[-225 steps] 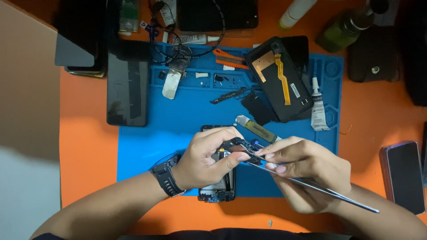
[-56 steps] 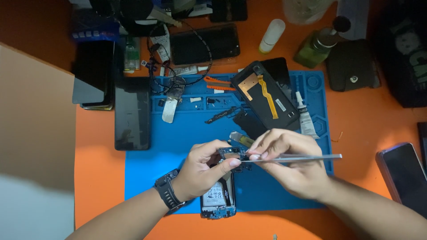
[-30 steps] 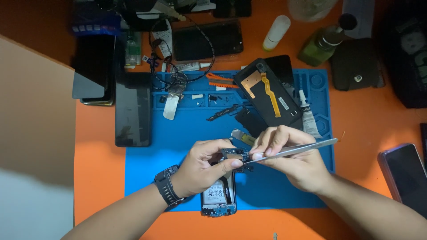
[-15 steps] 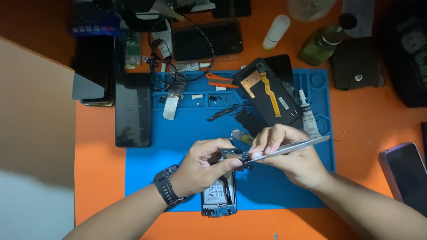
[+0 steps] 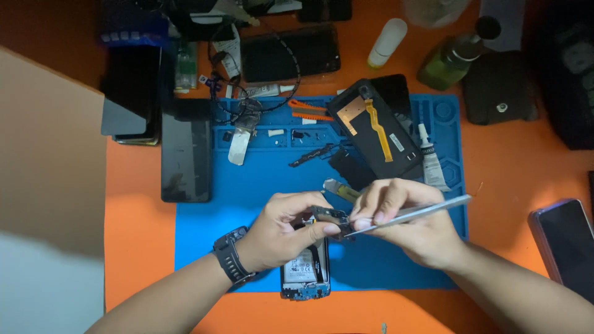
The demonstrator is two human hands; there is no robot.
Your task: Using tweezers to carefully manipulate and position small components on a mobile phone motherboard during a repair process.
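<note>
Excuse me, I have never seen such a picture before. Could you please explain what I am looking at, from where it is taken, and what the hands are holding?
There is no machine here: a person works with two bare hands. The picture comes from a camera worn on the person's head, looking down at an orange table covered by a blue work mat.

The left hand, with a dark watch on its wrist, pinches a small dark part. The right hand holds long metal tweezers whose tip meets that part. Below the hands lies an opened phone with its insides showing.

Around them lie a dark panel with an orange ribbon cable, a black phone face down, a small glue tube, a green bottle and another phone at the right edge.
</note>
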